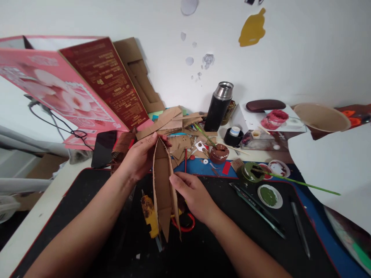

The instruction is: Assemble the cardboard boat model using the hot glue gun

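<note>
The person holds a long, narrow cardboard piece point(164, 189) up over the black mat point(87, 200) in the middle of the desk point(37, 208). Its long axis runs away from the person: the far tip points toward the wall and the heap of cardboard scraps point(174, 123), the near end hangs down toward the person and ends in a notched, pointed shape above the mat. The piece is folded lengthwise like a trough, open side up.

The left hand point(140, 158) grips the far end, fingers curled round the left wall and the thumb across the tip. The right hand point(193, 195) is on the right wall about halfway along, fingers pinched on the cardboard edge.

Right beneath the piece lie a yellow glue gun point(149, 214) and a red ring-shaped handle point(185, 224), partly hidden. To the right the mat carries a dark pen-like tool point(256, 208), a small dish of green paint point(269, 195) and a grey pencil point(300, 227); a green pot point(249, 172) with a long green-handled brush point(301, 181) stands at the mat's far edge. A brown pot point(219, 152) and a black flask point(218, 106) stand behind. A phone point(102, 148) lies at the left far corner.

The near part of the mat, between the forearms and to the left, is bare; a white sheet point(333, 166) overhangs on the right.
</note>
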The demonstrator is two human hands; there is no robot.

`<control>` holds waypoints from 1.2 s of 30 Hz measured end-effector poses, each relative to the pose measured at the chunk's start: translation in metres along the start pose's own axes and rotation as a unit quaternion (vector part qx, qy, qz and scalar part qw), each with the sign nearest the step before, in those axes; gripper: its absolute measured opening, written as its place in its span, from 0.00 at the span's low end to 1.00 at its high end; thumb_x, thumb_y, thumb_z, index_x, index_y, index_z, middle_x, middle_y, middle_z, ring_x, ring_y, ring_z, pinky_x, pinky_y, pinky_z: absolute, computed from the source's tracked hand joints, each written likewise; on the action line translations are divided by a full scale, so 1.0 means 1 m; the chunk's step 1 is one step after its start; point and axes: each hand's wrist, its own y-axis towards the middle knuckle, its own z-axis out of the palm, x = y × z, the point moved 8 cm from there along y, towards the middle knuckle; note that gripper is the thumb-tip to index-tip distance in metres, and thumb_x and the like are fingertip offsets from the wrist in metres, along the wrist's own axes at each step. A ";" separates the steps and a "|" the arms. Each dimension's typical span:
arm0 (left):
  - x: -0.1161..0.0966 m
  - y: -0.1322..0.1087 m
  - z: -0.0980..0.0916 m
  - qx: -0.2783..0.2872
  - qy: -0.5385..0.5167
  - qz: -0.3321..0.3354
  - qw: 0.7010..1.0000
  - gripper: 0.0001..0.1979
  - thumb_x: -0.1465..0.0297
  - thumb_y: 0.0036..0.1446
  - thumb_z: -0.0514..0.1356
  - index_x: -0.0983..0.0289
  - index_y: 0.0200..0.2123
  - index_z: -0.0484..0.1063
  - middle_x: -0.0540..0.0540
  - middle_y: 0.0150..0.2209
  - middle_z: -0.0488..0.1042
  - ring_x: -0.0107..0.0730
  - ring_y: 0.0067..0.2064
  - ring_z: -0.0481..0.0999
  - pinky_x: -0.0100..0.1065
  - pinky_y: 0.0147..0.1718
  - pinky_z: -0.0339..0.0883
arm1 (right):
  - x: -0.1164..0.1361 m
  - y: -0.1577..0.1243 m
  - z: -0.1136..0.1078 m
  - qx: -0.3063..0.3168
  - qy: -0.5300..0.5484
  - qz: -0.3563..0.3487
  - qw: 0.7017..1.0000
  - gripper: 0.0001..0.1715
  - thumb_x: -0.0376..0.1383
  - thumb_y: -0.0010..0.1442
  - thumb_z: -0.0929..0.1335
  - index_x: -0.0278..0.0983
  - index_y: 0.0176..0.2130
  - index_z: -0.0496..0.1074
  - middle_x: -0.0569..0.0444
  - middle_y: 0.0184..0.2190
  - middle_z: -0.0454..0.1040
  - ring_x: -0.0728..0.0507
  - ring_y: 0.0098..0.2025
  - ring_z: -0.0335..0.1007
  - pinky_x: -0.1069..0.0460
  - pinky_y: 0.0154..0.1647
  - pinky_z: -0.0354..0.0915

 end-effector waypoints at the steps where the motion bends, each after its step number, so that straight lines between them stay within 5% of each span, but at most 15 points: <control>1: 0.000 0.000 0.000 -0.002 -0.001 -0.001 1.000 0.18 0.58 0.53 0.76 0.67 0.35 0.82 0.59 0.34 0.83 0.37 0.35 0.81 0.33 0.36 0.75 | 0.000 0.000 0.001 0.002 0.002 0.002 1.000 0.35 0.67 0.59 0.72 0.39 0.32 0.73 0.59 0.22 0.68 0.47 0.24 0.63 0.53 0.24 0.56; 17: 0.005 -0.008 0.013 0.005 -0.056 -0.027 0.998 0.17 0.60 0.51 0.78 0.64 0.32 0.78 0.52 0.29 0.79 0.32 0.29 0.80 0.29 0.30 0.76 | -0.006 -0.003 0.013 0.063 0.009 0.018 0.998 0.35 0.68 0.60 0.72 0.38 0.36 0.73 0.61 0.24 0.69 0.50 0.19 0.64 0.55 0.20 0.60; 27: 0.001 -0.012 0.019 0.017 -0.031 -0.009 0.999 0.24 0.50 0.53 0.75 0.63 0.41 0.83 0.58 0.35 0.84 0.40 0.34 0.84 0.33 0.31 0.78 | -0.004 0.000 0.006 0.020 0.019 0.007 1.000 0.33 0.66 0.60 0.73 0.39 0.33 0.73 0.57 0.25 0.74 0.47 0.24 0.70 0.54 0.24 0.58; 36: -0.007 -0.011 0.015 0.005 -0.010 -0.001 1.000 0.21 0.65 0.44 0.81 0.64 0.40 0.82 0.60 0.39 0.87 0.43 0.36 0.86 0.37 0.36 0.80 | 0.002 0.001 0.003 -0.005 0.018 -0.013 1.000 0.33 0.65 0.60 0.73 0.39 0.31 0.70 0.59 0.24 0.70 0.47 0.23 0.68 0.53 0.24 0.63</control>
